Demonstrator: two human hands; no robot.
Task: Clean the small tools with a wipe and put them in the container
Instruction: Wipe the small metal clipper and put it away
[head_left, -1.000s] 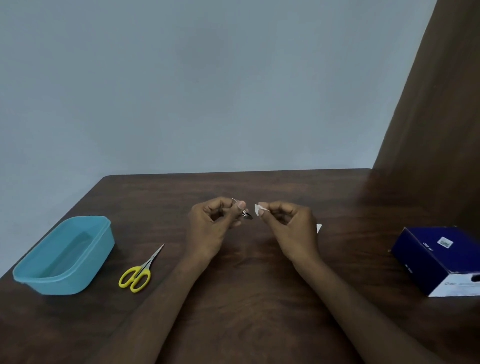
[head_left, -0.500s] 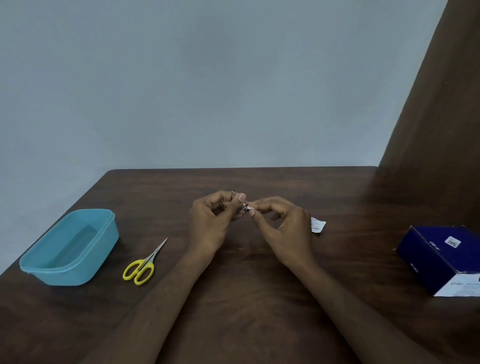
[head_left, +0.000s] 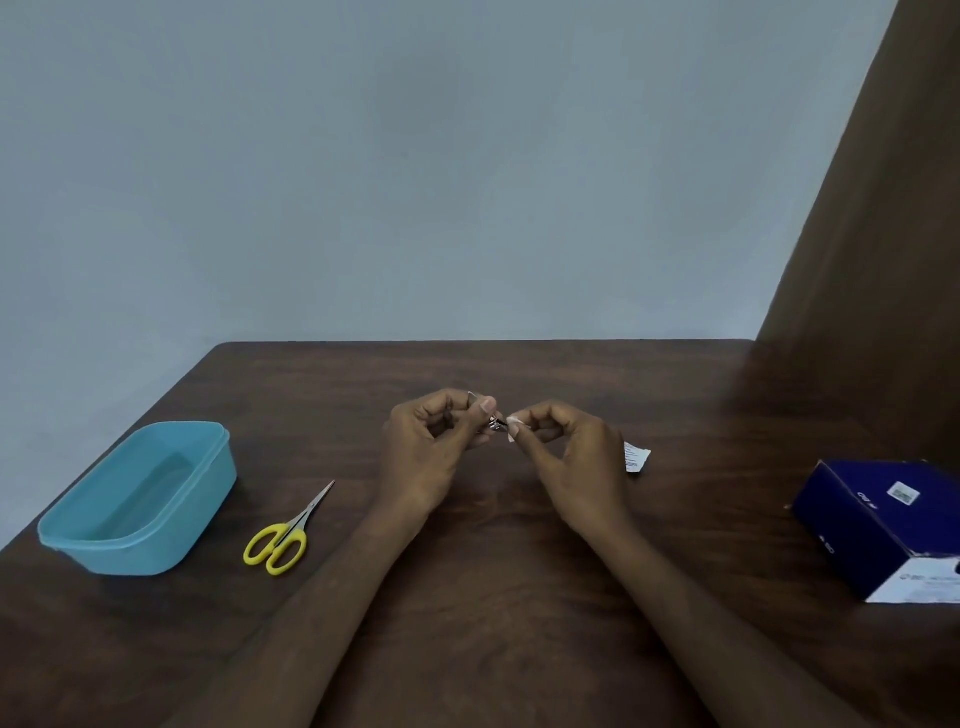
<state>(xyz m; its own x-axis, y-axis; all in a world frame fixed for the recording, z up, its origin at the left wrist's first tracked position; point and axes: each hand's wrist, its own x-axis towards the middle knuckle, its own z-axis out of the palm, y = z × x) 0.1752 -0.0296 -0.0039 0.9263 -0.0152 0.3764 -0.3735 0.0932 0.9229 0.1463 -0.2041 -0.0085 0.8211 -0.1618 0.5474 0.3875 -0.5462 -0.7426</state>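
Above the middle of the dark wooden table, my left hand pinches a small metal tool, most of it hidden by the fingers. My right hand pinches a small white wipe against the tool's tip. Small scissors with yellow handles lie on the table to the left. At the far left stands the light-blue plastic container, which looks empty.
A torn white wipe packet lies just right of my right hand. A dark-blue cardboard box sits near the table's right edge. A brown curtain hangs at the right. A grey wall is behind the table.
My right hand brought the wipe from a little apart up against the tool's tip. The head camera shifted slightly, so the wipe packet now shows more fully.
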